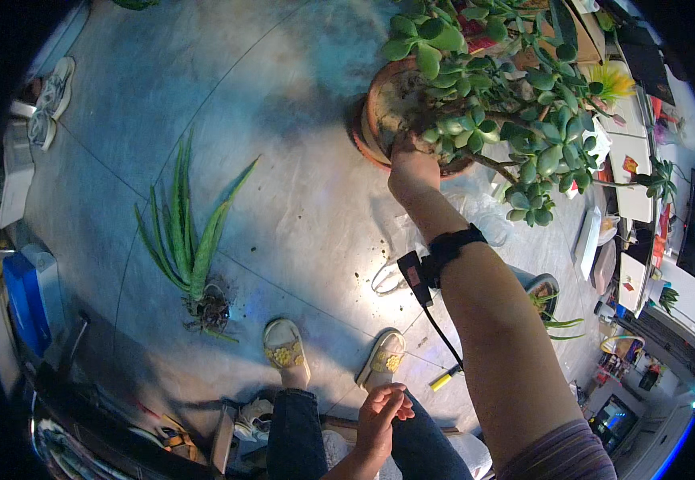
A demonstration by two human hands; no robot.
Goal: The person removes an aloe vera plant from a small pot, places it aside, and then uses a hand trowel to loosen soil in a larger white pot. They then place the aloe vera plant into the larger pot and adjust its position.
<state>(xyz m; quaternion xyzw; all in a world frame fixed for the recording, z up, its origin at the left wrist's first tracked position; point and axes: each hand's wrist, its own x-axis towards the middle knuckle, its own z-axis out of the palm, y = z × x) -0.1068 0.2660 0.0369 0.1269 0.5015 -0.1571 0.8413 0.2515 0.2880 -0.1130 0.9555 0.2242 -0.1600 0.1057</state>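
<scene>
STATUS: WORK IN PROGRESS

The right hand point(414, 157) is placed at the soil point(396, 98) of the round terracotta pot point(371, 109), beside the thick-leaved green succulent point(551, 157); its fingers are obscured, so grip cannot be told. Left of the pot, the spiky green aloe point(178, 232) is laid on the grey floor point(299, 184): unpotting appears done, roots uncovered. Nearer the wearer, the left hand point(379, 416) is curled, nothing visibly held.

We have wide room over the floor point(299, 192) between the spiky plant point(179, 232) and the big pot point(372, 132). The pot's left side is open too, but thick leaves point(549, 156) crowd over its right. Our right arm point(495, 328) blocks part of the small pot point(553, 285). Our legs point(295, 432) stand below our left grip point(379, 420).
</scene>
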